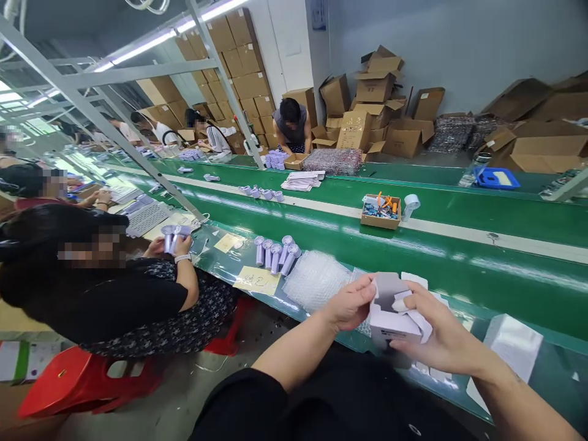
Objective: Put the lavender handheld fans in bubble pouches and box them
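Observation:
A small white carton [394,323] with its top flaps up sits between both my hands, just above the near edge of the green conveyor [482,275]. My left hand [350,304] pinches the carton's left flap with curled fingers. My right hand [434,334] wraps round the carton's right side and underside, thumb pressing a flap inward. A pile of clear bubble-wrap bags [316,278] lies on the belt just left of my left hand. Several lilac cylindrical devices [277,253] lie in a row further left on the belt.
A stack of flat white cartons [512,343] lies at my right. A small cardboard box of tools [381,211] and a tape roll [411,203] sit mid-belt. A seated person in black [114,288] works at my left on a red stool [78,380]. Cardboard boxes [376,110] pile up behind.

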Tool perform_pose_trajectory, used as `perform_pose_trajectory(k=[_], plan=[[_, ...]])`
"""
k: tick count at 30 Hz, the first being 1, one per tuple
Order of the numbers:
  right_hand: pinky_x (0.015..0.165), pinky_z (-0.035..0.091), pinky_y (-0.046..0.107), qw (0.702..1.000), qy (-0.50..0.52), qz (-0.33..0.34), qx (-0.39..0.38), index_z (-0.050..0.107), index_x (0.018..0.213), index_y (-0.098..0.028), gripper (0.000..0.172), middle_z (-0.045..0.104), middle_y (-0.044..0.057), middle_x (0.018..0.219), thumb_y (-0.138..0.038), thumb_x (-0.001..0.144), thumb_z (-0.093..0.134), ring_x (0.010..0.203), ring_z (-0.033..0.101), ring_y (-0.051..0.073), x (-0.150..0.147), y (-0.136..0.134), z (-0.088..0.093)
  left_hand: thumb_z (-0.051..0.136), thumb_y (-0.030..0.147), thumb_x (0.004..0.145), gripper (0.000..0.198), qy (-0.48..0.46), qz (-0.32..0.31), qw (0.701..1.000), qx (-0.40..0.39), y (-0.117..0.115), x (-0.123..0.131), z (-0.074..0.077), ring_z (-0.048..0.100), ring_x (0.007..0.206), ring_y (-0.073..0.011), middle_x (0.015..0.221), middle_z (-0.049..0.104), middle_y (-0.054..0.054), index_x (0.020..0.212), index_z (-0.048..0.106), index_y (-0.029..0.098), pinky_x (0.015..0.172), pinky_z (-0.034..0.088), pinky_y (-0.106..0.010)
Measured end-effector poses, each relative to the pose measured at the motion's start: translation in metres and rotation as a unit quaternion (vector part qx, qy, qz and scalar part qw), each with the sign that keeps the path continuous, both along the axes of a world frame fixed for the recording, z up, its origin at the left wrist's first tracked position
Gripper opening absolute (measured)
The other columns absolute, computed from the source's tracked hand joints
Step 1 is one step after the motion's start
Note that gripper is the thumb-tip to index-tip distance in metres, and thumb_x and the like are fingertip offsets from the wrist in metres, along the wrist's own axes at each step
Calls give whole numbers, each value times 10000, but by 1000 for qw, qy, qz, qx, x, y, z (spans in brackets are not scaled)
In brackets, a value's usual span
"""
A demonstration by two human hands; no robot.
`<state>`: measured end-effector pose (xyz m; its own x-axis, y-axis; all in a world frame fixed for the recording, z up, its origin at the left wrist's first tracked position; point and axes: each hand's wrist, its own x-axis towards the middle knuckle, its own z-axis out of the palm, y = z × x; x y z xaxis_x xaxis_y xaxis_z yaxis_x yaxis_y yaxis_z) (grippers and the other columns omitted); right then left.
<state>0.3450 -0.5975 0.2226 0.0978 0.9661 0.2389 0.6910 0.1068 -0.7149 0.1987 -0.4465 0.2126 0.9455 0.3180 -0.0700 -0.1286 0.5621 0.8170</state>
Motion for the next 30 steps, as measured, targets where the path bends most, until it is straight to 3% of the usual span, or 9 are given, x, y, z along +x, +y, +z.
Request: perform_pose_trajectory(k=[3,8,12,15,19,21,23,26,30], plan=[[1000,414,430,999,17,34,-34,528,1098,-249,463,397,127,1419,-338,689,729,1275,422,320,7,-3,8,799,326,647,726,-20,-58,998,-15,0,0,-3,541,1109,-239,1233,582,-69,1302,492,272,916,410,-338],[1057,366,429,994,-10,38,-103,452,1262,-279,557,185,84,1548,-315,752,675,1383,256,306,4,-8,10,797,189,587,628,13,-2,999,-30,-13,5,-6,606,898,-198,1024,666,-47,1183,602,218,798,445,-300],[1069,351,467,993,-52,-72,-74,292,1393,-285,715,58,85,1567,-347,779,653,1407,178,310,-21,-12,1,701,257,720,394,55,125,990,16,-26,12,-6,618,827,-177,976,679,-60,1103,652,174,746,472,-293],[1062,358,498,982,-41,-184,8,113,1440,-245,965,235,154,1498,-389,708,726,1364,288,314,-45,-13,-17,557,306,849,290,58,174,971,151,-26,7,-2,614,938,-196,1047,675,-72,1088,674,190,849,473,-339],[1061,353,502,976,-40,-193,97,191,1388,-250,823,326,153,1434,-286,739,695,1326,352,293,-57,-17,-27,647,335,789,383,1,1,938,346,-3,-6,4,571,1071,-244,1128,647,-91,1154,658,219,995,394,-401],[1071,324,525,982,-43,-158,95,255,1346,-259,761,296,149,1451,-264,729,701,1343,316,306,-53,-20,-22,655,398,783,427,-6,-113,948,298,11,-5,4,562,1090,-272,1167,624,-115,1160,654,199,975,404,-417],[1061,322,542,986,-34,-132,91,282,1317,-271,763,267,146,1453,-271,699,730,1349,288,326,-48,-25,-16,621,471,800,430,-14,-180,967,182,17,1,1,536,1136,-297,1279,552,-131,1113,671,180,938,424,-409],[1015,374,533,988,-14,-119,99,292,1294,-283,814,280,139,1379,-279,640,776,1309,319,340,-44,-30,-9,714,455,721,495,-32,-217,974,61,12,10,-1,541,1115,-280,1348,483,-100,1150,621,225,860,451,-354],[954,444,472,990,-5,-102,100,276,1317,-286,828,337,120,1279,-204,644,751,1228,404,310,-51,-33,-7,798,273,633,694,-6,-235,971,45,-3,5,9,578,948,-198,1179,567,-71,1264,508,251,772,447,-286]])
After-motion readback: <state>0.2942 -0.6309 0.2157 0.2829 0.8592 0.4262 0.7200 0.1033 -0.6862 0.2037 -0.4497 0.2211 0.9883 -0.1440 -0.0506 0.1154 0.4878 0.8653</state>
